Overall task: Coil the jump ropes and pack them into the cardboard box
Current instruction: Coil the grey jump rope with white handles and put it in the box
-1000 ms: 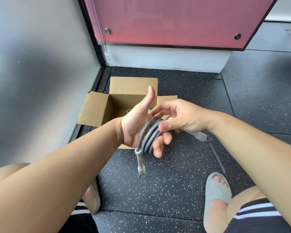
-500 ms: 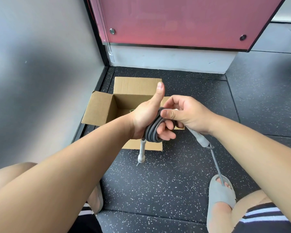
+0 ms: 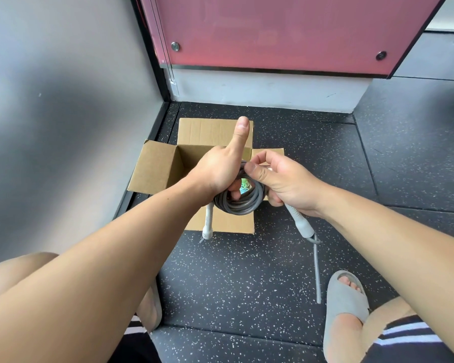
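The left hand (image 3: 216,171) carries the coiled grey jump rope (image 3: 237,205): its fingers (image 3: 233,188) are curled through the centre of the coil and grip the turns, while the left thumb (image 3: 241,133) stands straight up, clear of the rope. The right hand (image 3: 282,183) meets the coil on the opposite side. Its thumb (image 3: 254,172) and forefinger pinch the rope at the top of the coil, and its remaining fingers are curled round a pale rope handle (image 3: 299,221), which projects below the heel of that hand. From the lower end of this handle a loose grey length of rope (image 3: 316,271) hangs down to the speckled black floor (image 3: 247,279). The second pale handle (image 3: 208,225) hangs straight down below the left fingers, its tip just past the near flap of the box. The cardboard box (image 3: 152,170) sits on the floor directly beneath and beyond both sets of fingers, all four flaps folded outward. Through the opening of the coil, between the left fingertips and the right thumb, a small patch of green and pale colour (image 3: 244,185) shows inside the box (what this item is cannot be told at this size). The rest of the box interior is hidden behind the hands. Beyond the left thumb tip, a pink panel (image 3: 286,30) stands above a white base; a grey sandal (image 3: 344,307) is below the right wrist.
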